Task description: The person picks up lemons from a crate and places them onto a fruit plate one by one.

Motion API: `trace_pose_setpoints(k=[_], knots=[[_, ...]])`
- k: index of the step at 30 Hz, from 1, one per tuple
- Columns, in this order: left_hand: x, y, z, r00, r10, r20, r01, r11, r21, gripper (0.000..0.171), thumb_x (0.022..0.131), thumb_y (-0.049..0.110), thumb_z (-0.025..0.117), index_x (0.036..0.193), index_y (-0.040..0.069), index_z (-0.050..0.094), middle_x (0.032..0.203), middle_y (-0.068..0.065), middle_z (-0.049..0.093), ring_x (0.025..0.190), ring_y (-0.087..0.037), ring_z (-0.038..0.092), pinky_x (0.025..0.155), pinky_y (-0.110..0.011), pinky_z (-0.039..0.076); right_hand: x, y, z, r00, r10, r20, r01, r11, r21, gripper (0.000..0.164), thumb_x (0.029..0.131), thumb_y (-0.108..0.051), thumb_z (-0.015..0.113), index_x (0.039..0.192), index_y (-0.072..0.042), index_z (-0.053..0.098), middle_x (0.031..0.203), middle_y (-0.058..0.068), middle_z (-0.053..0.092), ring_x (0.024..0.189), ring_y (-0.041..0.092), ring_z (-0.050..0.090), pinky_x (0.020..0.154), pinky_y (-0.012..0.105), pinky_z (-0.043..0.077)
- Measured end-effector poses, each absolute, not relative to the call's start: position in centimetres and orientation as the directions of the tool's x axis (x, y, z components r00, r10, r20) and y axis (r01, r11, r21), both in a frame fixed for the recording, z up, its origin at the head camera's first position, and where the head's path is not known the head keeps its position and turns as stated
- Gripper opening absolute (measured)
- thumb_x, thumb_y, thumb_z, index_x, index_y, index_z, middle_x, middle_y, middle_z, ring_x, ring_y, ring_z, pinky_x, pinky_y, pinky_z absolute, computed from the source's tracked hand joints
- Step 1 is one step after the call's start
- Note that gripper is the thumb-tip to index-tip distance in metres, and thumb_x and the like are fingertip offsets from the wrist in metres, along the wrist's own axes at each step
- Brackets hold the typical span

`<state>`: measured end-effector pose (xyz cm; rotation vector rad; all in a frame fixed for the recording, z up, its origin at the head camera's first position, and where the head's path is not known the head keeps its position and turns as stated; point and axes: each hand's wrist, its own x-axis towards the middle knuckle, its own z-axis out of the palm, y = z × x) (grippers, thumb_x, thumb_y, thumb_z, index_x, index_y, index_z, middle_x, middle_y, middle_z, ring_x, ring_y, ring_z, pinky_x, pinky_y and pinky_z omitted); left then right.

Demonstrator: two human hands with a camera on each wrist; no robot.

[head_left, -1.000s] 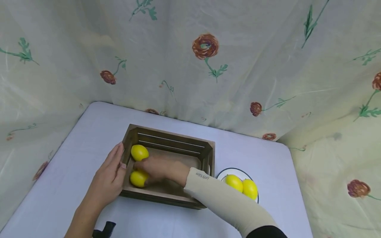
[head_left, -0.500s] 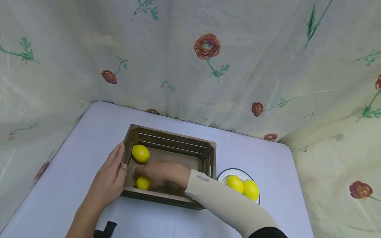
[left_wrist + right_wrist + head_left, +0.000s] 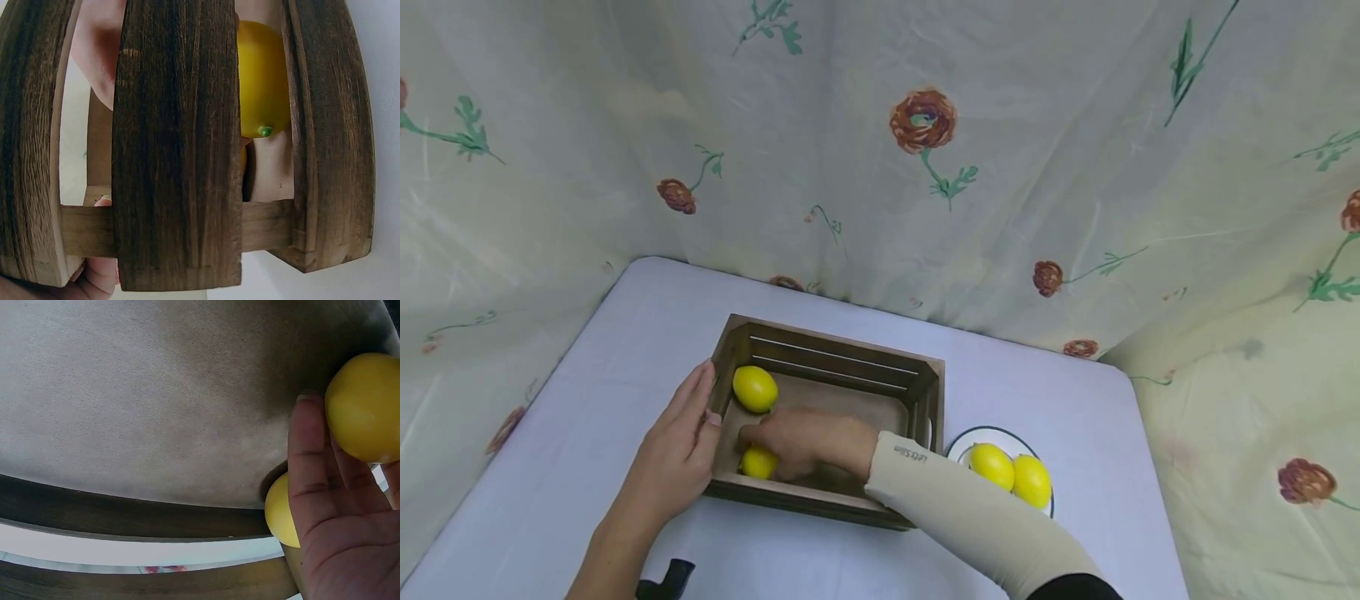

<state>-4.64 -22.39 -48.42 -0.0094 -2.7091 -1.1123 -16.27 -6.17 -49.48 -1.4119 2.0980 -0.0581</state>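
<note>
In the head view, my right hand [image 3: 797, 437] reaches down into a brown slatted wooden crate [image 3: 838, 333] and grips a lemon [image 3: 758, 463] near its front left corner. The right wrist view has this lemon [image 3: 365, 407] against the fingers; part of the grip lies outside the frame. Another lemon [image 3: 755, 388] lies in the back left corner, apart from the hand in the head view. My left hand [image 3: 676, 450] rests against the crate's left end, fingers extended, thumb at the rim. Through the end slats, the left wrist view shows one lemon [image 3: 262, 78].
Right of the crate stands a white plate [image 3: 977, 433] with a dark rim, bearing two lemons [image 3: 1032, 481], partly behind the right sleeve [image 3: 977, 508]. A black object [image 3: 672, 577] is by the left wrist. Floral curtains hang behind the white-covered table [image 3: 647, 308].
The right hand has drawn the near lemon slightly right and toward the crate's front, away from the back one. Over the last half second the hands have barely moved.
</note>
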Motion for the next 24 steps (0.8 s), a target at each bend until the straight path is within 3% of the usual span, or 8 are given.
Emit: trace_pose_setpoints(k=[18, 24], knots=[[-4.5, -22.4, -48.5, -0.98, -0.074, 0.187, 0.079, 0.71, 0.699, 0.06, 0.11, 0.017, 0.044, 0.164, 0.001, 0.026, 0.172, -0.013, 0.023, 0.152, -0.039, 0.033, 0.119, -0.06, 0.033, -16.3, -6.4, -49.2, -0.253, -0.853, -0.457, -0.828, 0.435, -0.353, 0.054, 0.088, -0.017, 0.085, 0.138, -0.02, 0.063, 0.111, -0.006, 0.069, 0.089, 0.007, 0.059, 0.086, 0.021, 0.054], [-4.6, -22.4, -48.4, -0.979, -0.073, 0.19, 0.081, 0.716, 0.693, 0.06, 0.11, 0.017, 0.045, 0.165, 0.001, 0.025, 0.172, -0.014, 0.024, 0.152, -0.04, 0.032, 0.118, -0.061, 0.034, -16.5, -6.3, -48.5, -0.271, -0.855, -0.443, -0.806, 0.453, -0.381, 0.049, 0.087, -0.016, 0.085, 0.13, -0.01, 0.063, 0.099, -0.006, 0.062, 0.083, 0.009, 0.058, 0.074, 0.018, 0.051]])
